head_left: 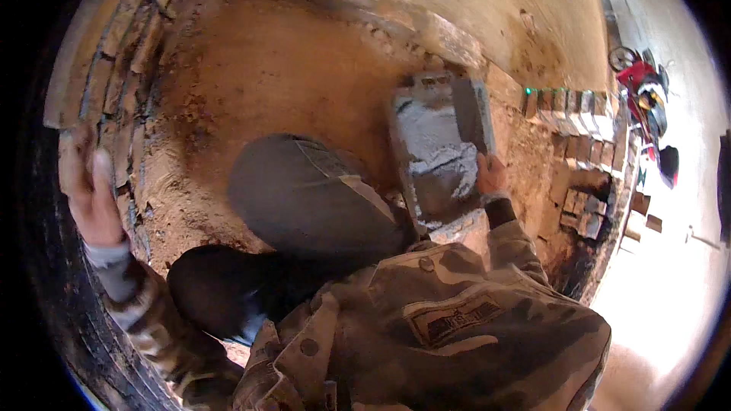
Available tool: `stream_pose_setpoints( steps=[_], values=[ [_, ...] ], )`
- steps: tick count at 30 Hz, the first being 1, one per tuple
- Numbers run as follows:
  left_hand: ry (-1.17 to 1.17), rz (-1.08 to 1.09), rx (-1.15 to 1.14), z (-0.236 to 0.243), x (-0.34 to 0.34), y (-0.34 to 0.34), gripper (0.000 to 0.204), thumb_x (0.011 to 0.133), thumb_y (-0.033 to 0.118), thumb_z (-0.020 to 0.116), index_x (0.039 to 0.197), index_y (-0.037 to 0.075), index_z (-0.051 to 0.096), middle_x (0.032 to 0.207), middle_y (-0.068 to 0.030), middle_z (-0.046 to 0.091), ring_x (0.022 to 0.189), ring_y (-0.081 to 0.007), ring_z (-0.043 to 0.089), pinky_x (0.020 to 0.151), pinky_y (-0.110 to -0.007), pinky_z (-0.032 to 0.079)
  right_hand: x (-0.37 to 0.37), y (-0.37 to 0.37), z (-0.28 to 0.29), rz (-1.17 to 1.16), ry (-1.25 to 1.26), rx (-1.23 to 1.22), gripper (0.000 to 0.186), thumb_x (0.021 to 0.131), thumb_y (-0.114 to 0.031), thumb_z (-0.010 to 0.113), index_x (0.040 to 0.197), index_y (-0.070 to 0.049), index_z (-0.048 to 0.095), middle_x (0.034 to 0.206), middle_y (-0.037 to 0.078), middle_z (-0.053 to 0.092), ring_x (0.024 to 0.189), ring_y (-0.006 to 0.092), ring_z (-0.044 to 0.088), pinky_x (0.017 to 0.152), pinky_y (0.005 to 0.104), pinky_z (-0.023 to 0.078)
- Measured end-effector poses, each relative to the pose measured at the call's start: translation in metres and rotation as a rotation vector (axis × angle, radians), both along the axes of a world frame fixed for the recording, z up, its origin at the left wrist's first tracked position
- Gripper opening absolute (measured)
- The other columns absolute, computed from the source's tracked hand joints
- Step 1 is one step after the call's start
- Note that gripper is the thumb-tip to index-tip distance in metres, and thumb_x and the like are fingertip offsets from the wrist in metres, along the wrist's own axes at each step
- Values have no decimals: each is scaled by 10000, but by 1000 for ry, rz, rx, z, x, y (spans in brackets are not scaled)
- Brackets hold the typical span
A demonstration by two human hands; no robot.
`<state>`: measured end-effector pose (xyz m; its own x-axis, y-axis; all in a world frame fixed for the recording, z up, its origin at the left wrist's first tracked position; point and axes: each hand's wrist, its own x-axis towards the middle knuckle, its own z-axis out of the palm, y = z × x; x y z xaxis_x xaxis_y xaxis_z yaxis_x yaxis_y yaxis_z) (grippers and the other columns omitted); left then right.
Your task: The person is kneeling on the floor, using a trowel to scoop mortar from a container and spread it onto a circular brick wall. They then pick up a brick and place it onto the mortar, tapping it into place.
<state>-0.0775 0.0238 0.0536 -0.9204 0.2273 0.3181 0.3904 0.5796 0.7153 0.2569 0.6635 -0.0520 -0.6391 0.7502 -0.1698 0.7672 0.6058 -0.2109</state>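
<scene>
Along the brick wall on the left (114, 30), my left hand (93, 190) lies against the bricks with its fingers extended and thumb apart. Right of my bent knees, my right hand (491, 176) grips the right side of a grey rectangular pan (419, 125) spread with grey mortar-like paste. The fingertips of that hand are partly hidden at the pan. My grey-trousered knee (304, 198) is just left of the pan, above reddish-brown dirt (266, 53).
Low brickwork (453, 38) borders the dirt at the top. At the right stand rows of loose bricks (571, 110) and a small stack (582, 213). A red two-wheeled vehicle (636, 76) is farther right, on pale, brightly lit ground.
</scene>
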Motion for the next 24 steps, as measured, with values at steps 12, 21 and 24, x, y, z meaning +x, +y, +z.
stream_pose_setpoints(
  steps=[12, 21, 24],
  values=[
    [-397, -160, -151, -6, 75, 52, 568, 882, 226, 710, 1359, -17, 519, 1449, -222, 463, 1340, -341, 463, 1085, -409, 395, 100, -86, -79, 318, 111, 65, 287, 967, -382, 537, 971, -96, 563, 839, 256, 653, 828, 503, 614, 700, 588, 463],
    [-421, -202, -156, -10, 71, 59, 543, 866, 190, 717, 1319, -48, 535, 1396, -234, 512, 1291, -354, 509, 1063, -410, 420, 147, -1, -151, 254, -357, 263, 237, 957, -300, 512, 1071, -103, 579, 883, 211, 661, 780, 420, 647, 624, 521, 488],
    [-295, -196, -287, -1, 82, 46, 562, 863, 222, 720, 1332, -21, 527, 1383, -223, 527, 1282, -349, 513, 1071, -416, 412, 69, -39, -170, 479, -592, 137, 338, 933, -209, 500, 1256, -121, 548, 1062, 180, 669, 853, 395, 677, 686, 492, 540]
  ],
)
